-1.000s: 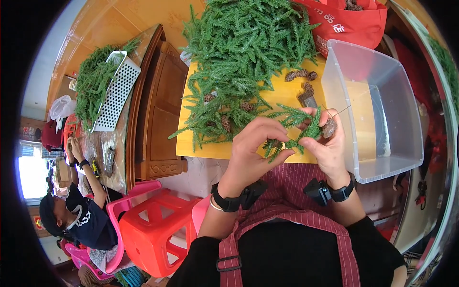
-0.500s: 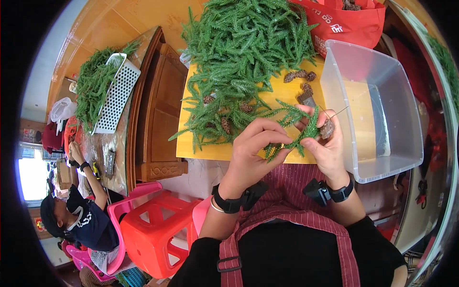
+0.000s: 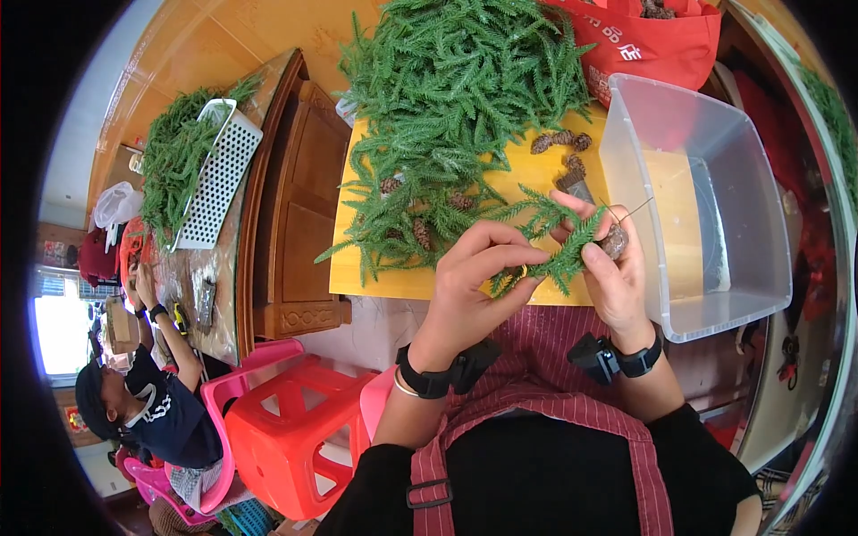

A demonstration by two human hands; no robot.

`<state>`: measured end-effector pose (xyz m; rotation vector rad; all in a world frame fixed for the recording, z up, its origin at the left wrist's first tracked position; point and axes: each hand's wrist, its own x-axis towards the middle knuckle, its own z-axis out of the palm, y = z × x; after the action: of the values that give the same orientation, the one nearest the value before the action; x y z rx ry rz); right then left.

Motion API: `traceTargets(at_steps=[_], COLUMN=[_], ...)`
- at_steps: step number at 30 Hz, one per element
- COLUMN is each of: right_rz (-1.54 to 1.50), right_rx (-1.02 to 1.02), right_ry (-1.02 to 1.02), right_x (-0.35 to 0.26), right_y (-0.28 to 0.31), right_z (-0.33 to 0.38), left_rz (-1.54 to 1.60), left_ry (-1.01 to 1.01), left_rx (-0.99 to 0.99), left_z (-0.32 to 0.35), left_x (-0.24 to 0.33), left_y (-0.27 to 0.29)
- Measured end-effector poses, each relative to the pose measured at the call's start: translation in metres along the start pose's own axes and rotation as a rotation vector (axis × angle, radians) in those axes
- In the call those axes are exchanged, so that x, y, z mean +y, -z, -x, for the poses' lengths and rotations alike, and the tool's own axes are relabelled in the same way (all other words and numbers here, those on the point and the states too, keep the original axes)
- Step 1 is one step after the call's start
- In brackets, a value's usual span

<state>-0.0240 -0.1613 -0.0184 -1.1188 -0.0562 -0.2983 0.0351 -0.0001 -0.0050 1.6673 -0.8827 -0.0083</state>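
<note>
My left hand (image 3: 478, 281) pinches the lower stem end of a small bundle of green fir sprigs (image 3: 559, 241) over the near edge of the yellow table (image 3: 393, 277). My right hand (image 3: 612, 268) grips the same bundle from the right, together with a brown pine cone (image 3: 615, 241) and a thin wire (image 3: 636, 211) sticking up from it. A big heap of green sprigs (image 3: 456, 80) covers the table's far half, with loose pine cones (image 3: 559, 141) beside it.
A clear plastic bin (image 3: 706, 214) stands at the right, a red bag (image 3: 657, 40) behind it. To the left are a wooden bench (image 3: 295, 214), a white perforated basket (image 3: 214, 174) among greenery, red and pink plastic stools (image 3: 295, 429), and another person (image 3: 147, 402) working.
Both hands stay on the sprig bundle; the fingers have shifted slightly around it and the pine cone, keeping it at the table's near edge.
</note>
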Motion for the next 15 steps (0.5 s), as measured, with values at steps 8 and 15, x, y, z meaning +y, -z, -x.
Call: traceTargets(at_steps=[8,15], right_rz=[0.060,0.123], right_rx=[-0.040,-0.056], right_ry=[0.038,0.005], right_x=[0.0024,0.0048], right_y=[0.0044,0.0006], right_z=[-0.0006,-0.0018], left_rz=[0.067,0.022], left_ry=[0.073,0.070], left_rx=[0.000,0.074], left_z=[-0.0001,0.0005], left_x=[0.0008,-0.0055], left_y=[0.0001,0.0017])
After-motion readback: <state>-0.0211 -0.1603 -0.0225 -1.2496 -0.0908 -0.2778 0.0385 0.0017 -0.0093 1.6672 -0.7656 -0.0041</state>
